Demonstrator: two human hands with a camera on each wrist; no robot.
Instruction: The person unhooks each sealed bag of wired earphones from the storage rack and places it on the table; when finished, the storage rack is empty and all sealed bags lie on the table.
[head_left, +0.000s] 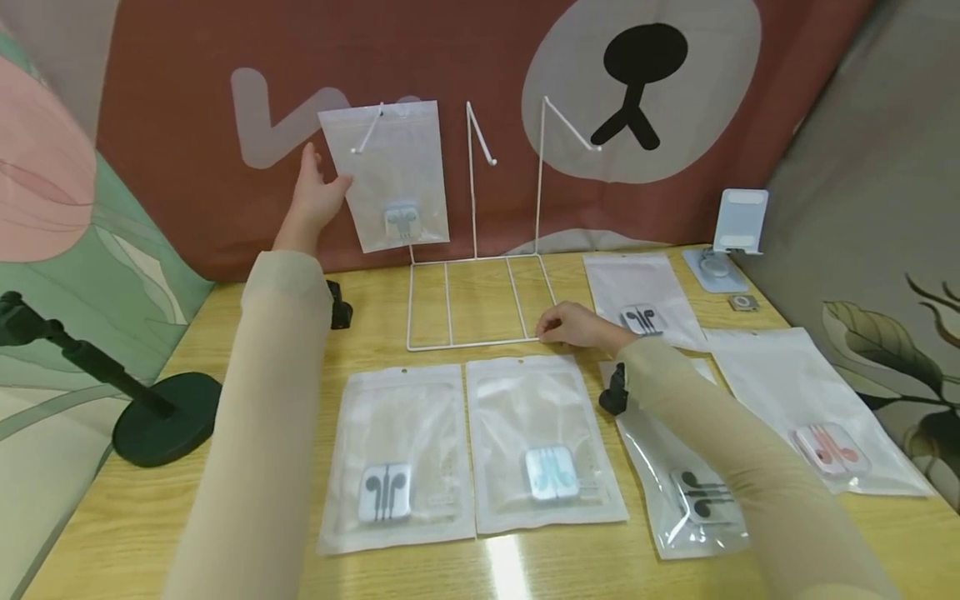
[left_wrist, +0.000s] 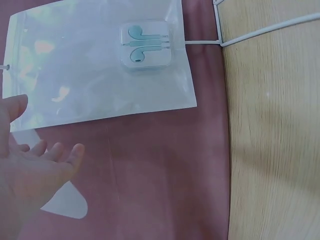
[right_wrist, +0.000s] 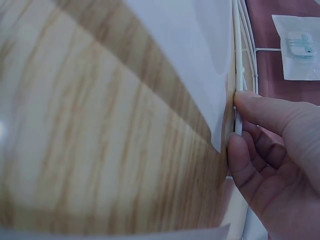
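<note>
A white zip bag (head_left: 397, 167) with boxed pale-teal earphones (left_wrist: 145, 45) hangs on the left hook of a white wire rack (head_left: 480, 343). Beside the bag's left edge is my left hand (head_left: 311, 204), its fingers loosely extended and its thumb near the bag; whether the thumb touches it I cannot tell. My right hand (head_left: 573, 325) pinches the rack's front right corner between thumb and fingers, as the right wrist view shows. The middle hook (head_left: 482, 137) and right hook (head_left: 573, 125) carry no bag.
Two bagged earphone sets, one black (head_left: 384, 492) and one light blue (head_left: 551, 473), lie in front of the rack. More bags (head_left: 780, 367) lie at right, partly under my right arm. A phone stand (head_left: 738, 225) stands back right, a black stand base (head_left: 168, 421) at left.
</note>
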